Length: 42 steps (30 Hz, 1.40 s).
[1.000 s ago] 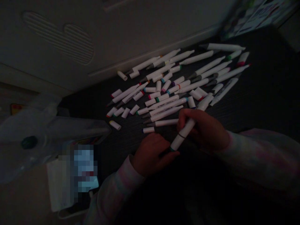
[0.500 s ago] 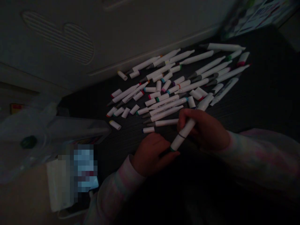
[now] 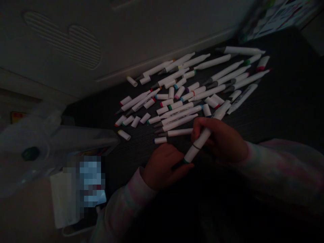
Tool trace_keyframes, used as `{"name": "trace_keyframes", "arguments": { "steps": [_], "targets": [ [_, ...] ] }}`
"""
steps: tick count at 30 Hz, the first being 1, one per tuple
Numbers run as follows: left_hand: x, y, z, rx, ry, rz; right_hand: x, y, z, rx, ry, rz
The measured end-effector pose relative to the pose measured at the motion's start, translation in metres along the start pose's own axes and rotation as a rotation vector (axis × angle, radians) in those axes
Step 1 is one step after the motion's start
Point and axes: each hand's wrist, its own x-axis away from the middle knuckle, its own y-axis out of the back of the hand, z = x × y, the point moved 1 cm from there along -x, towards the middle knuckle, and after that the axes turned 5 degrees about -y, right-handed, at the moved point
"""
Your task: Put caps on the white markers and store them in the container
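A white marker [image 3: 203,137] with a green-tipped cap at its lower end lies slanted in my right hand [image 3: 222,138]. The fingers of that hand are closed round the barrel, and a dark ring shows just above the cap. My left hand [image 3: 165,168] is at the green end, with its thumb stretched along beneath and its other fingers curled and partly hidden; it touches the cap there. Just beyond my hands, several uncapped white markers [image 3: 180,127] lie on the dark tabletop. Loose white caps [image 3: 160,140] with coloured ends are scattered among them.
A pale panel [image 3: 152,37] with a ribbed relief rises behind the markers. On the left stands a clear plastic container [image 3: 86,140], with a lit, blurred-out screen [image 3: 91,182] below it. A printed package [image 3: 275,20] is at the back right.
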Motion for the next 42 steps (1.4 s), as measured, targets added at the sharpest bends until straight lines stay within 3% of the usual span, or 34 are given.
{"name": "trace_keyframes", "arguments": {
  "steps": [14, 32, 42],
  "targets": [
    [-0.0008, 0.0007, -0.0005, -0.017, -0.021, -0.016, 0.0002, 0.0005, -0.0006, 0.03, 0.005, 0.003],
    [0.0022, 0.0005, 0.0009, -0.037, -0.039, -0.125, 0.0013, -0.0012, 0.0033, 0.031, 0.033, -0.014],
    [-0.0004, 0.004, 0.0004, -0.031, -0.027, -0.065, 0.0014, -0.0019, 0.0006, -0.01, 0.024, 0.008]
  ]
}}
